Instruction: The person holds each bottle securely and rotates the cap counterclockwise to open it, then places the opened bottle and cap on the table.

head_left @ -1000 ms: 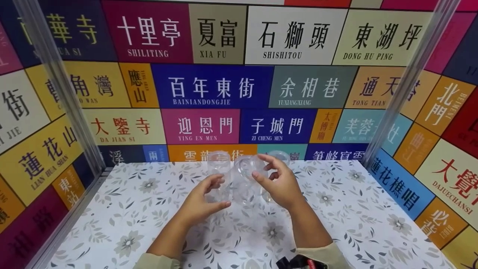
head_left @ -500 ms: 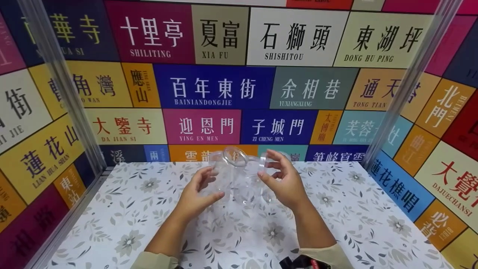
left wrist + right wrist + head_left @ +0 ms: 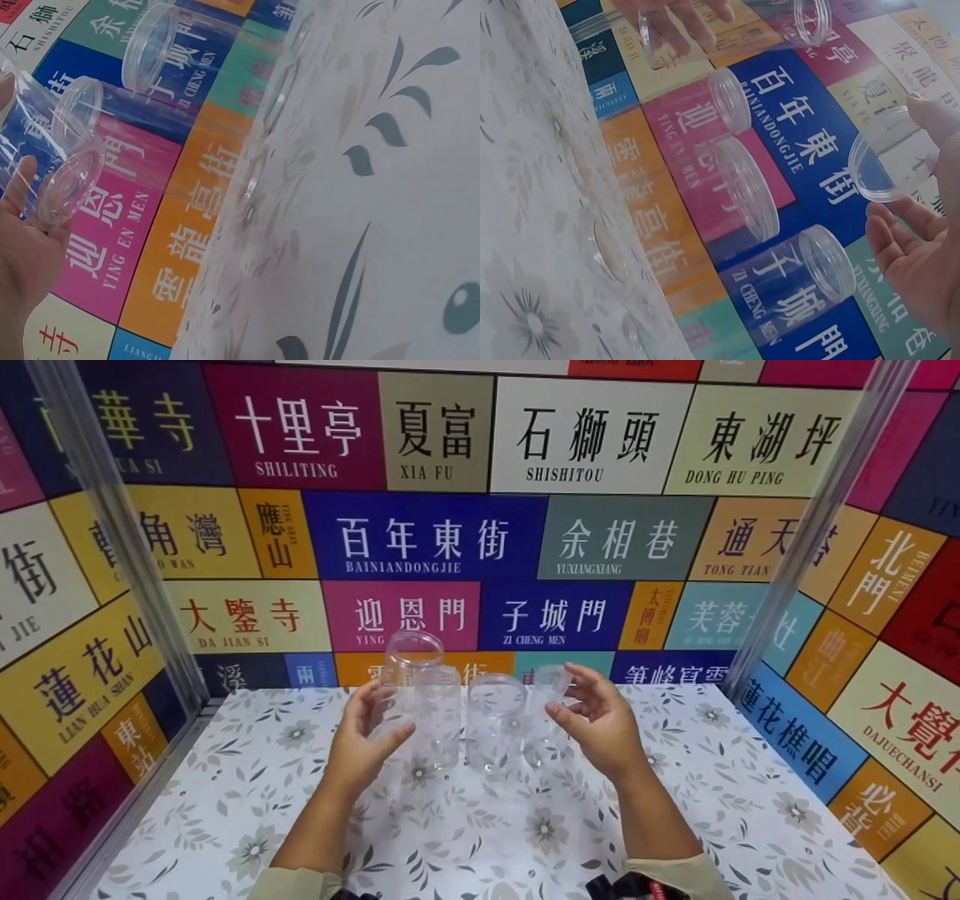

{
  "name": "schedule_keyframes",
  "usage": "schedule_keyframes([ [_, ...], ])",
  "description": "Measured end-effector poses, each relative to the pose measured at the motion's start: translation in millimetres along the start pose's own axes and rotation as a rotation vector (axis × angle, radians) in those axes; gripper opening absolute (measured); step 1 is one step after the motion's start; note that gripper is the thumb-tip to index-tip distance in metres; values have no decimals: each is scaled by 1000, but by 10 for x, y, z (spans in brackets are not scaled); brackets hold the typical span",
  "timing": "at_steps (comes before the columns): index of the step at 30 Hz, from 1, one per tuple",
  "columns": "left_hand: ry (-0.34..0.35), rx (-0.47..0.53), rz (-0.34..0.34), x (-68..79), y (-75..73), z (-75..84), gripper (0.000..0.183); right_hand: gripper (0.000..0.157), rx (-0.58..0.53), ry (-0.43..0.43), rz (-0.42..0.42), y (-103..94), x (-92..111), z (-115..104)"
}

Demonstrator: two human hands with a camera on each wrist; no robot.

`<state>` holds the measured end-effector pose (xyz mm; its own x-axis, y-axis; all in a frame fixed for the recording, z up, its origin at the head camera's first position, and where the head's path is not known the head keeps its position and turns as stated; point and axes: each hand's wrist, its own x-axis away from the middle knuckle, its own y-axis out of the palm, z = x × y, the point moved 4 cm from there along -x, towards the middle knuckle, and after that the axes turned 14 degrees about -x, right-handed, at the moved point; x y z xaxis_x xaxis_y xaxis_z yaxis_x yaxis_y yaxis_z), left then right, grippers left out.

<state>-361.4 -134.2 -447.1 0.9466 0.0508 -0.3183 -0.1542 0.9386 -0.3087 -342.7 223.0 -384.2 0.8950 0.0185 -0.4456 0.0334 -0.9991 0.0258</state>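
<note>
My left hand (image 3: 364, 739) holds a clear plastic jar (image 3: 411, 660) at the left, raised above the table and tilted, its round rim uppermost in the head view. Its round end also shows in the left wrist view, beside my fingers (image 3: 22, 184). My right hand (image 3: 606, 727) pinches a shallow clear lid (image 3: 889, 161) between thumb and fingers, apart from the jars. Between the hands stand three more clear jars: a left jar (image 3: 439, 727), a middle jar (image 3: 496, 731) and a right jar (image 3: 827, 262). Overlapping transparent edges make it unclear whether these have lids.
A table (image 3: 544, 840) with a white floral cover lies under everything. Behind it rises a wall (image 3: 435, 536) of coloured panels with writing. Transparent uprights stand at the left post (image 3: 127, 525) and right post (image 3: 825, 510). Black straps (image 3: 630, 885) show at the wrists.
My hands have moved apart. The jar in my left hand has gone left and upward from the middle, uncovering the standing jars. My right hand has shifted right with the lid.
</note>
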Motion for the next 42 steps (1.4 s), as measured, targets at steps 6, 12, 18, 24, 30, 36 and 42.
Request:
schedule_keyframes([
  [6, -43, -19, 31, -19, -93, -19, 82, 64, -66, 20, 19, -135, 7, 14],
  [12, -76, -77, 77, -70, -194, -89, 84, 61, -153, -22, 88, -267, -15, 21],
  [18, -163, -107, 138, -112, -334, -276, 92, 59, -231, -63, 222, -433, -53, 54],
  [24, -227, -107, 173, -139, -444, -460, 96, 59, -212, 20, 314, -580, -62, 96],
  [30, -271, -89, 200, -149, -555, -570, 98, 67, -143, 103, 368, -716, -78, 209],
  [36, -330, -84, 231, -164, -661, -704, 98, 77, -112, 183, 420, -853, -112, 428],
  [42, -376, -103, 252, -167, -763, -841, 97, 82, -63, 264, 403, -945, -140, 664],
])
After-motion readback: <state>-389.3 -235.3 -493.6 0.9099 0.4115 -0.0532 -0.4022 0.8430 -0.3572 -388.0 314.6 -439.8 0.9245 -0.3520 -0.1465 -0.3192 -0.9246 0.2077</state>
